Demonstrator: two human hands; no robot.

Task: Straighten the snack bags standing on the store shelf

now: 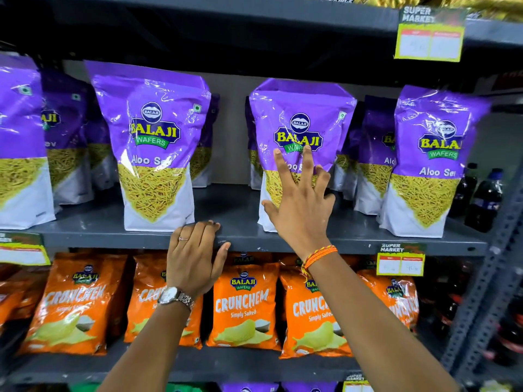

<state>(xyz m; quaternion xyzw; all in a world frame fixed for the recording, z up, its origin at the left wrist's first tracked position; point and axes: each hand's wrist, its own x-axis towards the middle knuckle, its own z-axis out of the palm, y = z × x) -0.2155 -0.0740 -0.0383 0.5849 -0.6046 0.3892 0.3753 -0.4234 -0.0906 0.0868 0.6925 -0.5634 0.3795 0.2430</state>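
From the head camera, a grey metal shelf (243, 239) carries a row of purple snack bags with yellow sev showing through clear windows. One purple bag (154, 148) stands upright at the near edge left of centre, leaning slightly to the left at its top. A second purple bag (300, 114) stands right of centre, also at the near edge. A third purple bag (430, 162) stands further right, and another purple bag (19, 137) is cut off at the left border. More purple bags stand behind them, further back on the shelf.

The right hand (300, 210) is pressed against the front of the bag right of centre, its grip spread wide with the fingers (283, 165) fanned apart over the printed label and the thumb pointing left near the bag's lower left side. It clasps nothing. An orange braided band circles that wrist.

The left hand (195, 256) rests on the front lip of the shelf, just below the bag left of centre; its fingers curl over the edge and the thumb lies along the lip, so the grip is loosely bent on the shelf edge and not on any bag. A ring and a wristwatch (175, 297) show on it.

Below, orange chip bags (243, 306) stand in a row on the lower shelf. Dark bottles (484, 199) stand at the far right. A price tag (400, 260) hangs on the shelf lip.
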